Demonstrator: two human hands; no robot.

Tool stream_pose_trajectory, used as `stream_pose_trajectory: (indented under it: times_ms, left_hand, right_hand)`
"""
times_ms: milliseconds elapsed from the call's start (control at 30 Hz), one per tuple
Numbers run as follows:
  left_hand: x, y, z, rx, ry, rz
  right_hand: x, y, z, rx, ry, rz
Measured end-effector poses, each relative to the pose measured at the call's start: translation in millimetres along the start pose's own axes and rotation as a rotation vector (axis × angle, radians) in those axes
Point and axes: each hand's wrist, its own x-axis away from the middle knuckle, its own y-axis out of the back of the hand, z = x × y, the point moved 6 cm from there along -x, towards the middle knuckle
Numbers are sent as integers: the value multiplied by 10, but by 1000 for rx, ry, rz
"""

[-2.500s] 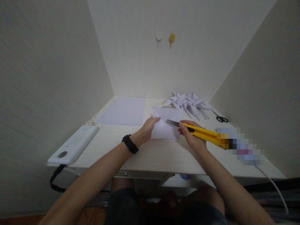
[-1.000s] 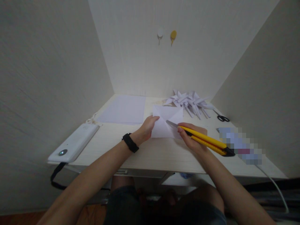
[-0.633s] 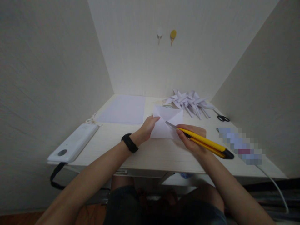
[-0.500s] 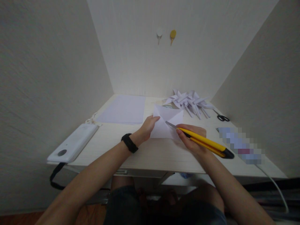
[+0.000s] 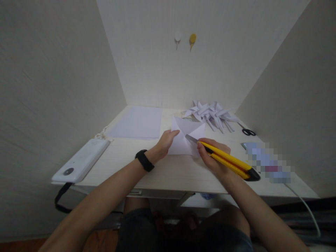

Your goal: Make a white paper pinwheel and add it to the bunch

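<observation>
- The square sheet of white paper (image 5: 177,147) is at the centre of the frame, above the near half of the desk (image 5: 168,176); creases run from its corners towards its middle, and its top part bows.
- Your left hand (image 5: 165,142) has the paper's left edge pinched, thumb on top; the other fingers are mostly hidden, so you can't see how they sit underneath.
- Your right hand (image 5: 214,166) has its fingers closed round the yellow utility knife (image 5: 228,157), near the blade end.
- The knife slants from the centre to the lower right, blade out, its tip over the paper's middle; whether it has gone through, you can't tell.
- A black wristwatch (image 5: 145,161) circles your left wrist.
- Behind the paper, right of centre, lies a pile of white paper pinwheels (image 5: 210,112).
- Black-handled scissors (image 5: 248,132) lie right of that pile, with a pixelated object (image 5: 271,163) below them.
- Left of centre, larger white paper (image 5: 136,122) lies flat at the back.
- A white device (image 5: 81,160) with a dark round spot is at the desk's left end.
</observation>
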Motion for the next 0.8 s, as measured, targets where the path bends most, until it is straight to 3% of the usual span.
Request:
stream_pose_trajectory:
  times_ms: [100, 367, 633, 800]
  left_hand:
    - [-7, 0, 4, -23, 1, 25]
    - [-65, 57, 56, -124, 5, 68]
    - [-96, 87, 9, -205, -48, 35]
    - [-89, 69, -16, -253, -78, 21]
  right_hand:
    - [39, 3, -1, 16, 37, -38]
    - [62, -33, 101, -101, 427, 209]
    - [77, -79, 260, -38, 541, 562]
    - [133, -116, 248, -12, 594, 587]
